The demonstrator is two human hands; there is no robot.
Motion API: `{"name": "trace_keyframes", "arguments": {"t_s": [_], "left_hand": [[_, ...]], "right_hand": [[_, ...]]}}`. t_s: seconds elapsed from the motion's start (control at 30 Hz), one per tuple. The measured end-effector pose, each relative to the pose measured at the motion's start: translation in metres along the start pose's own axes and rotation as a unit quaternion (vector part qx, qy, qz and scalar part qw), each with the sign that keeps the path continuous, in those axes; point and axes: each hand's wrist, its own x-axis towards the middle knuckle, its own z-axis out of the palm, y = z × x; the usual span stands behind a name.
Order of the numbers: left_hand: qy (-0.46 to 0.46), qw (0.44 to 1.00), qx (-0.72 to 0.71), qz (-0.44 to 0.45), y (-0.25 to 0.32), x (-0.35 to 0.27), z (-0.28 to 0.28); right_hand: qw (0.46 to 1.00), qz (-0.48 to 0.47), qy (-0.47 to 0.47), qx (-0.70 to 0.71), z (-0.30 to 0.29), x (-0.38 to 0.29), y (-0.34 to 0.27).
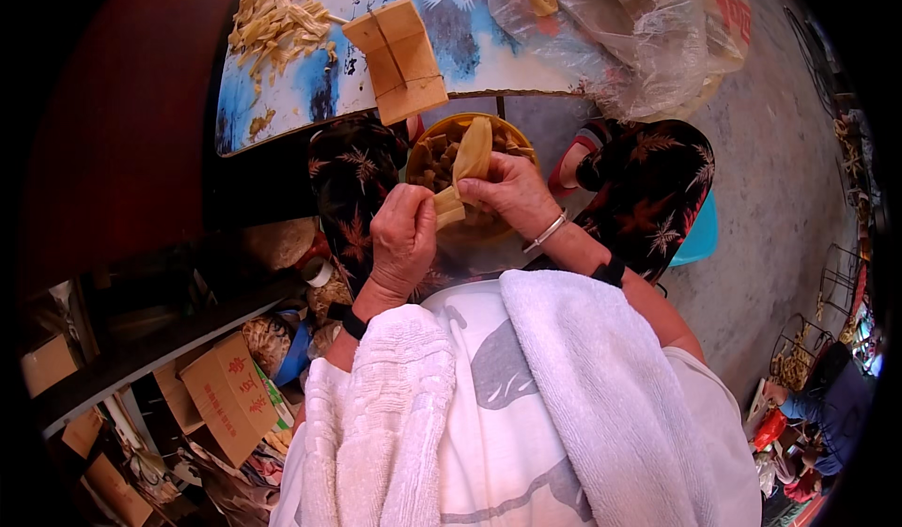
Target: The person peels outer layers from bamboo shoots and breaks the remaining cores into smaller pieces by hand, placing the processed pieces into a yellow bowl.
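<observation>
My left hand (403, 234) grips one end of a pale yellow, folded dried strip (449, 210), perhaps plant husk. Between the thumb and fingers of my right hand (518, 190) is a broader, flat piece of similar material (473, 150), standing upward. The two pieces meet between my hands; whether they are joined, I cannot tell. Just below them, a round yellow basin (520, 127) between my legs holds many brownish, short pieces (435, 159). Both my hands partly cover its near side.
A painted tabletop (317, 97) lies ahead, bearing a heap of pale strips (282, 23). An angled wooden block with a wire (400, 62) overhangs its near edge. Clear plastic bag (634, 41) drapes over the right side. Cardboard boxes (229, 397) fill shelves at left; another person (810, 411) is far right.
</observation>
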Motion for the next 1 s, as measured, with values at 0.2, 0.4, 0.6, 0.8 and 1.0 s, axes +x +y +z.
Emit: {"name": "trace_keyframes", "arguments": {"t_s": [0.2, 0.4, 0.6, 0.8, 1.0], "left_hand": [[0.009, 0.999, -0.014, -0.042, -0.004, -0.001, 0.004], [0.016, 0.998, -0.008, -0.054, -0.007, -0.003, 0.004], [0.005, 0.999, -0.011, -0.053, -0.004, -0.001, 0.006], [0.016, 0.999, -0.005, -0.04, 0.0, -0.001, 0.009], [0.035, 0.999, 0.015, -0.03, 0.0, 0.001, 0.014]], "right_hand": [[0.999, -0.014, 0.032, 0.017, 0.002, 0.0, 0.005], [0.998, -0.026, 0.048, 0.006, 0.003, 0.001, 0.006], [0.998, -0.041, 0.053, -0.001, 0.005, 0.003, 0.012], [0.993, -0.059, 0.084, 0.054, 0.015, 0.003, 0.01], [0.985, -0.074, 0.106, 0.114, 0.022, 0.002, 0.002]]}}
